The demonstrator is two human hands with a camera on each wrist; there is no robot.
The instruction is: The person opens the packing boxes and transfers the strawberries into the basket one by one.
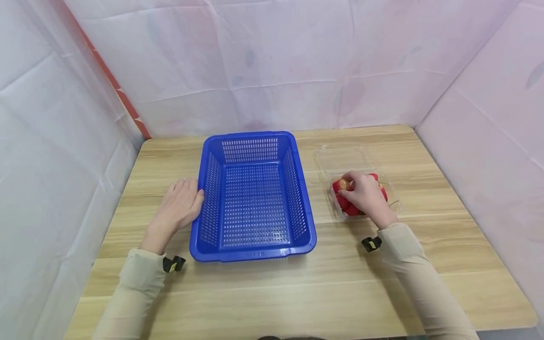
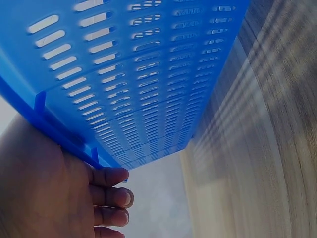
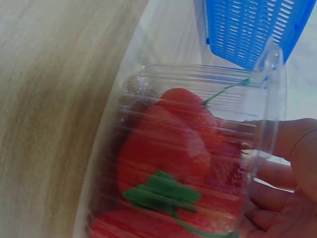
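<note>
A blue plastic basket (image 1: pixel 255 203) with slotted walls sits at the middle of the table. My left hand (image 1: pixel 180 200) holds its left rim, thumb at the edge; in the left wrist view the fingers (image 2: pixel 113 197) curl just below the rim. To the right stands an open clear plastic box (image 3: pixel 198 72) with several red strawberries (image 3: pixel 161 148), which have green leaves and thin stems. My right hand (image 1: pixel 365 191) reaches into the box from above. Its thumb and index finger pinch a strawberry (image 1: pixel 338 185) with a pale yellowish patch at the box's left side.
The box's clear lid (image 1: pixel 342 158) is folded back towards the far edge of the wooden table (image 1: pixel 255 302). Patterned white cloth (image 1: pixel 276 61) hangs behind the table and along both sides. Bare wood lies between basket and box.
</note>
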